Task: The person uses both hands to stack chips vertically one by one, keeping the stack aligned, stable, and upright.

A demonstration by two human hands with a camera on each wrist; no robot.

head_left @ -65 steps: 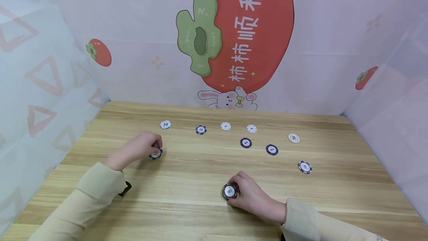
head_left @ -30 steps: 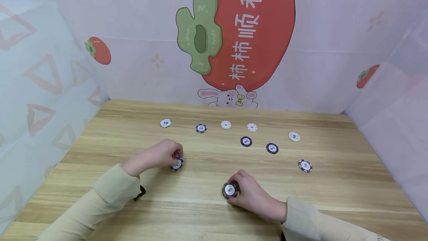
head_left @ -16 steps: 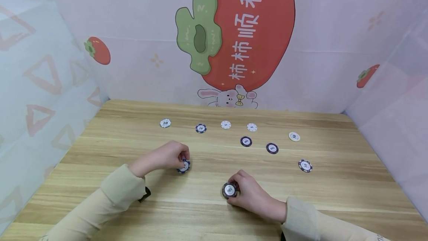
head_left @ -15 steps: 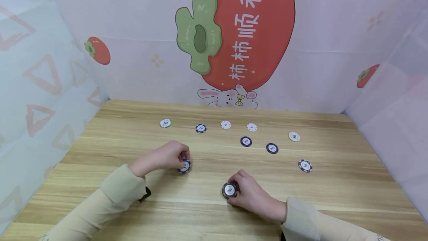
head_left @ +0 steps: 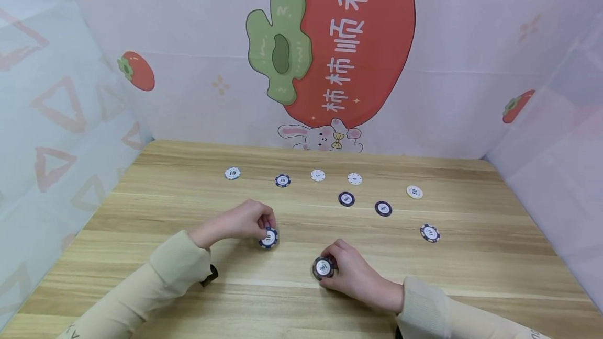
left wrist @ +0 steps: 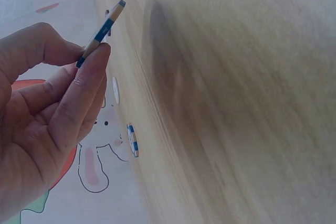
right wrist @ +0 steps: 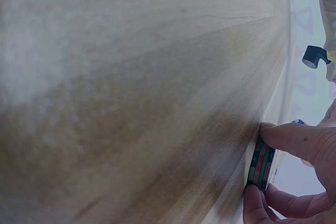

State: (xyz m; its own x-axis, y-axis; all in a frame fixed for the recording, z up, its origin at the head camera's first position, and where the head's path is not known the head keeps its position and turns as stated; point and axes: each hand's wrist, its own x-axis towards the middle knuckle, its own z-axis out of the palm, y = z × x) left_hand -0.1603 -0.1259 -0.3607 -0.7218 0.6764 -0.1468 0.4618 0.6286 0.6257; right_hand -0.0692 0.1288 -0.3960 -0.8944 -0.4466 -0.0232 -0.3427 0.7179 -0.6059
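Between thumb and fingers, my left hand (head_left: 247, 219) pinches a blue-and-white poker chip (head_left: 269, 237) marked 10. The left wrist view shows that chip tilted edge-on and raised off the wood, its shadow below. My right hand (head_left: 352, 274) grips a short stack of poker chips (head_left: 322, 267) by its sides, close to the middle of the table. A dark chip marked 100 tops the stack. In the right wrist view, the layered dark rims of the stack (right wrist: 261, 163) show between thumb and fingers, down at the tabletop.
Loose chips lie flat on the wooden table (head_left: 282, 307): a white-blue 10 (head_left: 232, 173), a blue 10 (head_left: 282, 180), two white chips (head_left: 317, 175), two dark chips (head_left: 346, 199), a cream 50 (head_left: 414, 192) and another 10 (head_left: 430, 233). A printed cloth wall (head_left: 198, 114) borders the back.
My left hand has carried its chip rightward and slightly nearer to me, closer to the stack. The right hand and its stack have stayed in place; the loose chips have not moved.
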